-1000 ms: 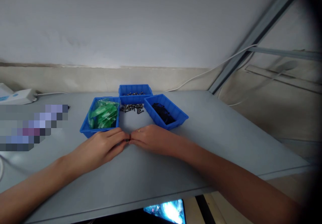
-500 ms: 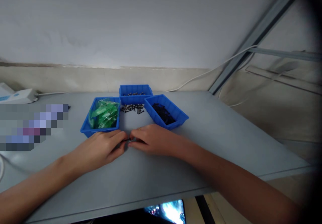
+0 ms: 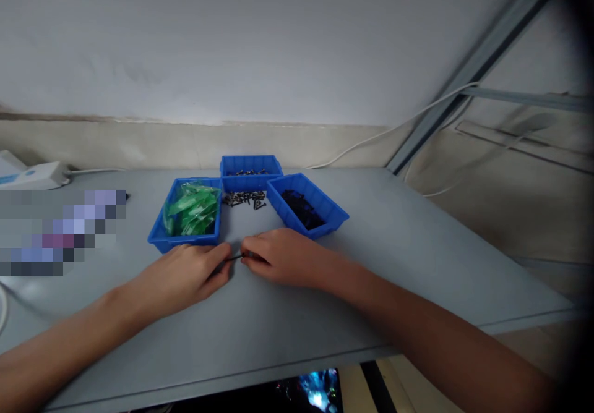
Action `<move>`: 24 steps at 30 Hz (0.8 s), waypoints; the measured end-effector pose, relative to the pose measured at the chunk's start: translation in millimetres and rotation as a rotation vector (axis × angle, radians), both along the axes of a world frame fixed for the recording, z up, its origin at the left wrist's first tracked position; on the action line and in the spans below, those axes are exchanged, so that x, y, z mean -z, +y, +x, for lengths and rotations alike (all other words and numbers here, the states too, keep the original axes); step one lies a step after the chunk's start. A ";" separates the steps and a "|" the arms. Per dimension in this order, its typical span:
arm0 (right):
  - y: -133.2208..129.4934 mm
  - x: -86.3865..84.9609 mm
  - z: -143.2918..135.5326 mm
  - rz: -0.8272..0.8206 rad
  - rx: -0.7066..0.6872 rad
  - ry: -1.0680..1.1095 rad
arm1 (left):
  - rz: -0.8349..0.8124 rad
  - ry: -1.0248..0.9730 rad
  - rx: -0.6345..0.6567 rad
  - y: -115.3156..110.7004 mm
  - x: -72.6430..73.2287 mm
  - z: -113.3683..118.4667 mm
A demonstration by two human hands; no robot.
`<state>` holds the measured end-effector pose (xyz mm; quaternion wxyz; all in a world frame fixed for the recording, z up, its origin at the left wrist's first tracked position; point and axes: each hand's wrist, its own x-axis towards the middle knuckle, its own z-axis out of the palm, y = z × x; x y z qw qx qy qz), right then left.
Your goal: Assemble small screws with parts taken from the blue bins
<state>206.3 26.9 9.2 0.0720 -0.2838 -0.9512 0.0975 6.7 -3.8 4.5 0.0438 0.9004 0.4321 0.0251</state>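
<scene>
My left hand (image 3: 197, 272) and my right hand (image 3: 278, 257) meet low over the table, fingertips a short gap apart. A thin dark screw (image 3: 236, 258) bridges that gap, pinched at one end by each hand. The fingers hide its ends, so I cannot tell whether a second small part sits there. Just beyond the hands lies a loose pile of screws (image 3: 244, 199). A blue bin (image 3: 160, 240) of green plastic bags (image 3: 192, 209) stands by my left hand. Behind my right hand is another blue bin (image 3: 327, 206) holding small black parts (image 3: 301, 209).
A third blue bin (image 3: 250, 184) with more screws stands at the back, near the wall. At the far left sit a white device (image 3: 44, 177) with a cable and a blurred-out object (image 3: 69, 234). A lit screen (image 3: 318, 391) shows below the table's front edge. A metal frame (image 3: 431, 122) rises right.
The hands have drawn slightly apart, so more of the thin dark screw shows between the fingertips. The picture on the screen below has changed. The bins have stayed put.
</scene>
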 end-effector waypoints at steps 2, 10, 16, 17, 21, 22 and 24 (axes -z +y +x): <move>0.3 0.8 0.0 -0.007 0.003 0.000 | 0.013 -0.004 0.002 0.1 1.0 -0.9; 2.0 3.2 0.3 0.063 0.023 -0.001 | 0.001 0.007 -0.029 0.6 -0.1 -0.4; -0.7 -0.9 -2.0 0.008 0.126 -0.016 | -0.033 0.066 -0.041 0.6 -0.1 -0.7; -0.8 -0.6 -2.4 0.020 0.110 -0.028 | -0.037 0.067 -0.040 0.3 -0.7 -0.6; -0.1 3.0 -3.2 0.083 0.080 -0.056 | -0.056 0.037 -0.042 -1.6 -4.2 0.5; 0.1 3.8 -3.1 0.090 0.078 -0.053 | -0.057 0.031 -0.039 -1.9 -4.8 0.7; 0.1 4.8 -2.8 0.094 0.065 -0.049 | -0.055 0.034 -0.030 -1.9 -5.1 1.1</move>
